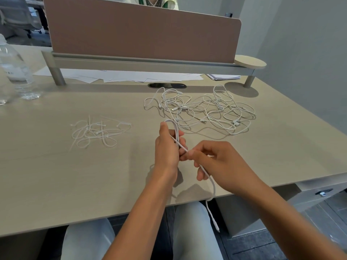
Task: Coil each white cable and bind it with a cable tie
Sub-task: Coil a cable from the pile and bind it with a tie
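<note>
Near the desk's front edge, left hand and right hand both grip one white cable, its plug end dangling past the edge.

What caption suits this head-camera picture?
Both hands, left hand and right hand, loop a white cable over the desk.

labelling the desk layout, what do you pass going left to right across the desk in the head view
water bottle → loose pile of cable ties → left hand holding a loop of white cable → right hand pinching the same cable → tangled heap of white cables, farther back and reaching furthest right
</note>
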{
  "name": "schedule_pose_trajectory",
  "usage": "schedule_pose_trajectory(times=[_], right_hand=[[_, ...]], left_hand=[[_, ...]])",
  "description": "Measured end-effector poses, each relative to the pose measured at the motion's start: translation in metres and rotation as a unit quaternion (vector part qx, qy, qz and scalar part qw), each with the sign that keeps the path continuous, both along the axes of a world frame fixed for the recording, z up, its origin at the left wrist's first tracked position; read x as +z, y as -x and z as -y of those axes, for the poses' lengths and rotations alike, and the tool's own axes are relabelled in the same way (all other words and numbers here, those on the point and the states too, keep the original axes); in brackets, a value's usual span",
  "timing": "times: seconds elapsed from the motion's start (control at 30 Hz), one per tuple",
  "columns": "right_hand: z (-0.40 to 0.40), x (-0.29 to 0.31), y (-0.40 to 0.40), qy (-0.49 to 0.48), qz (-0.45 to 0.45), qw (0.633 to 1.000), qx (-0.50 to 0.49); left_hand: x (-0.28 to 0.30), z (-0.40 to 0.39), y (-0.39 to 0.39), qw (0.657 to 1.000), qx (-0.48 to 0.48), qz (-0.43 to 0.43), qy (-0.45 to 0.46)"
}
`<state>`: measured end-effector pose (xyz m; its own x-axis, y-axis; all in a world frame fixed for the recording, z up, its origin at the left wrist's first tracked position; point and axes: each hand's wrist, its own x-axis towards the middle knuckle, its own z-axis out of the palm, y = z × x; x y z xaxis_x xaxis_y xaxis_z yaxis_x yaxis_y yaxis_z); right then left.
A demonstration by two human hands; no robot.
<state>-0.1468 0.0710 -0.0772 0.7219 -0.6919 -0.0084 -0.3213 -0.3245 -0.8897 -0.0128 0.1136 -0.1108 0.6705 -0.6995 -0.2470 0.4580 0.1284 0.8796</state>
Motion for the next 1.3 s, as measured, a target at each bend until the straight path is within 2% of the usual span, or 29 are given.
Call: schedule_pose_trajectory(times=[0.13,0.27,0.5,0.73,0.9,1.07,1.3], right_hand=[[-0.007,-0.005,-0.001,-0.053,0.015,0.998,-0.013],[-0.003,-0.003,-0.004,0.025,-0.036,0.999,-0.027],[0.000,0.007,-0.004,0.039,-0.066,0.997,-0.007],[-0.002,0.008,0.000,0.063,-0.079,0.994,-0.047],[-0.007,0.002,0.008,0.002,-0.079,0.996,-0.047],[-0.009,0.001,0.008,-0.015,-0.081,0.996,-0.044],[-0.006,0.001,0.010,0.008,-0.077,0.994,-0.071]], left_hand=[[0.001,-0.001,0.005,0.999,-0.006,-0.006,0.041],[0.002,-0.002,0.005,0.999,-0.023,-0.004,0.038],[0.004,-0.004,0.003,0.998,-0.033,0.045,0.003],[0.004,-0.005,0.000,0.996,-0.043,-0.059,0.052],[0.006,-0.005,-0.004,0.982,-0.010,-0.143,0.119],[0.008,-0.003,-0.004,0.969,-0.022,-0.195,0.149],[0.007,-0.004,-0.005,0.968,-0.062,-0.195,0.146]])
